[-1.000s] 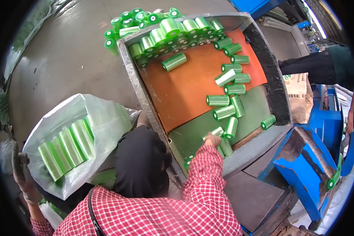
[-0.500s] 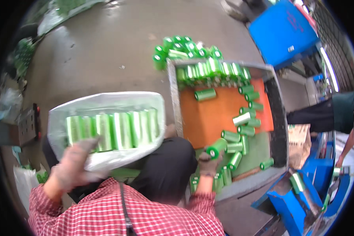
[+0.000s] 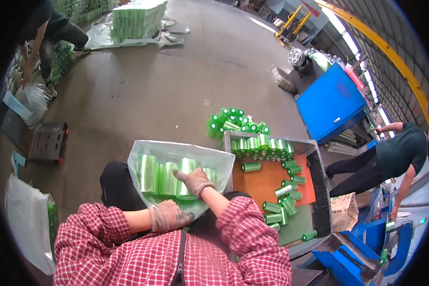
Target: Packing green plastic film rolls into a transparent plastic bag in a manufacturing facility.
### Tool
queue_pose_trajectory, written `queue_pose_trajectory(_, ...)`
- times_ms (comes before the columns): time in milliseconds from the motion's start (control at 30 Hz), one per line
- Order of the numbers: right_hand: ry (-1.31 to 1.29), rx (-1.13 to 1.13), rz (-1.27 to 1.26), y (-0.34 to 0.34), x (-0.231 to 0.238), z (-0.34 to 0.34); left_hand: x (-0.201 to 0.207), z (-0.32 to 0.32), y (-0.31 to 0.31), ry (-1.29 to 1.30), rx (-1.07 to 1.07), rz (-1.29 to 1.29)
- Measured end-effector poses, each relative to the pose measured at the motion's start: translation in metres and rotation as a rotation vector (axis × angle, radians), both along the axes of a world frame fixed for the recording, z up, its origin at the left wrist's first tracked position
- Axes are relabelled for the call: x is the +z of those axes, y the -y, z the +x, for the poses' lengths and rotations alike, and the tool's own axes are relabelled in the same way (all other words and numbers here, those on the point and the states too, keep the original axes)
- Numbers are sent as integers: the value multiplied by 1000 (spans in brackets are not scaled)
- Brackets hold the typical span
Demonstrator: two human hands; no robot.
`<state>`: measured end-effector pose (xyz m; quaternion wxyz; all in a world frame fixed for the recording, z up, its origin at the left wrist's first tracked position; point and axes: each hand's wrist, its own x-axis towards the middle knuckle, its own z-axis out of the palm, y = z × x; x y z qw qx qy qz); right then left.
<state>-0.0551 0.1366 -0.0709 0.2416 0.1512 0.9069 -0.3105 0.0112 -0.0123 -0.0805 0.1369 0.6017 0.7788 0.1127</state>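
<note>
The right hand (image 3: 195, 181), in a glove, closes thumb and fingers around a green roll (image 3: 188, 165) inside the clear bag (image 3: 222, 167), among other rolls (image 3: 148, 174) standing side by side. The left hand (image 3: 168, 217), also gloved, lies against the bag's near edge; whether it grips the plastic I cannot tell. The bag rests on the person's lap, just left of a tray (image 3: 322, 188) with loose rolls (image 3: 272, 207).
</note>
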Motion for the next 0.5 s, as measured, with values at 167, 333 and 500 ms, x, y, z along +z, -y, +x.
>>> queue_pose_trajectory(167,46,33,568,-51,-35,-20,23,4,13,18,232,10)
queue_pose_trajectory(333,-72,-9,837,-62,-57,-18,20,-41,40,-52,459,107)
queue_pose_trajectory(500,-171,135,459,-84,28,-18,65,-77,83,-319,495,-761)
